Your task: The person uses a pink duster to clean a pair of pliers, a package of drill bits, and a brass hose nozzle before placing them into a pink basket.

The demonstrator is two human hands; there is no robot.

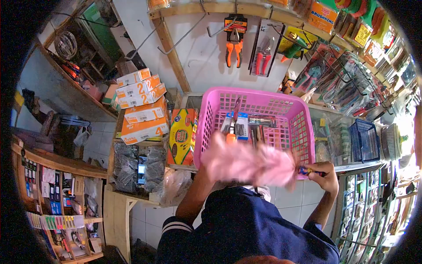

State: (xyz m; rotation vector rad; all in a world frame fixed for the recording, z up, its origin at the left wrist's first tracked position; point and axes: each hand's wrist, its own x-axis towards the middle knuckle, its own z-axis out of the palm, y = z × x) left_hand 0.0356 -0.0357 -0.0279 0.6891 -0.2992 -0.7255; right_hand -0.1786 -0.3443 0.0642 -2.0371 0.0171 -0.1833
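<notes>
A pink fluffy duster (263, 165), smeared by motion, stretches across the near side of a pink plastic basket (259, 93). My right hand (327, 177) is closed around its short multicoloured handle (311, 171), at the basket's near right corner. My left forearm (193, 196) reaches up to the duster's left end; the blurred pink hides that hand, so its fingers do not show. Inside the basket lie a tool with an orange handle (231, 137), a blue-and-white blister pack (241, 125) and several other slim packs (262, 121).
Left of the basket are a yellow-and-red box (183, 136) and stacked orange-and-white boxes (145, 119). A blue basket (365, 140) stands right on the glass counter. Pliers (234, 50) and pruning shears (264, 55) hang on the wall ahead. Wooden shelves (61, 211) hold goods at lower left.
</notes>
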